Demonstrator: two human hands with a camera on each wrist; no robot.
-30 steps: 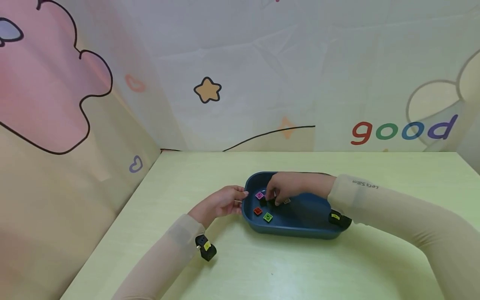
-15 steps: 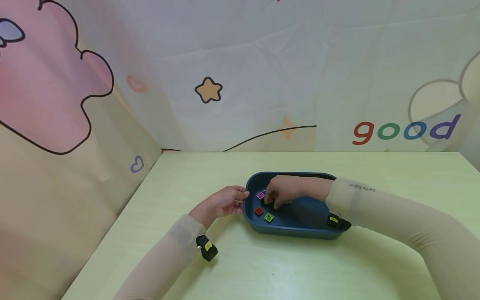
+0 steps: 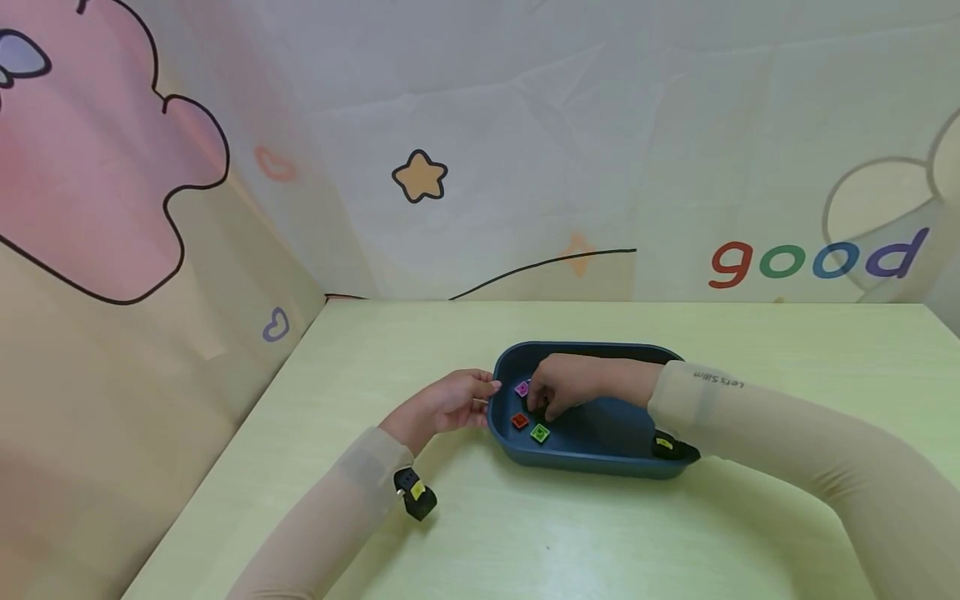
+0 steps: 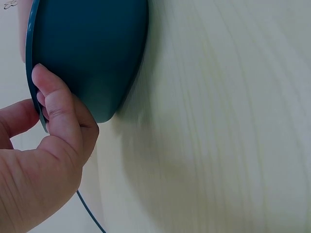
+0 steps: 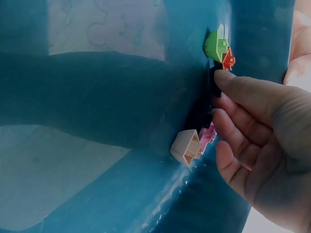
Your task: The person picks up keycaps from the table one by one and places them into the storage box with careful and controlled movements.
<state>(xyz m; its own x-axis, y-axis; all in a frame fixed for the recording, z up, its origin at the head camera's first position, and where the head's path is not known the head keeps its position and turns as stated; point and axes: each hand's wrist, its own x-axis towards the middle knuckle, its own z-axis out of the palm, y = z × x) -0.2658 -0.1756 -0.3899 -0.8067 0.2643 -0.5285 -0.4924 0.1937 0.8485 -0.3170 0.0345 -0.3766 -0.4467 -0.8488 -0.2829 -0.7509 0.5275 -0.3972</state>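
Note:
A dark blue tray [image 3: 615,433] with rounded ends stands on the table. My left hand [image 3: 450,402] grips its left rim, thumb inside and fingers against the outer wall, as the left wrist view shows. Inside the tray, my right hand [image 3: 567,383] reaches to the left end. In the right wrist view its thumb and index finger pinch a black keycap [image 5: 216,80]. Another dark shape beside the fingers is too dim to tell. Around the hand lie a pink keycap [image 3: 522,389], a red keycap [image 3: 520,421], a green keycap [image 3: 539,432] and a beige keycap [image 5: 184,147].
The pale wooden table [image 3: 480,533] meets a printed cloth backdrop [image 3: 495,167] at its back and left. My right forearm crosses over the tray's right end. Black wrist cameras hang beneath both sleeves.
My right hand has shifted slightly nearer and to the left within the tray, and the beige keycap is now hidden behind it in the head view. The left hand keeps its hold.

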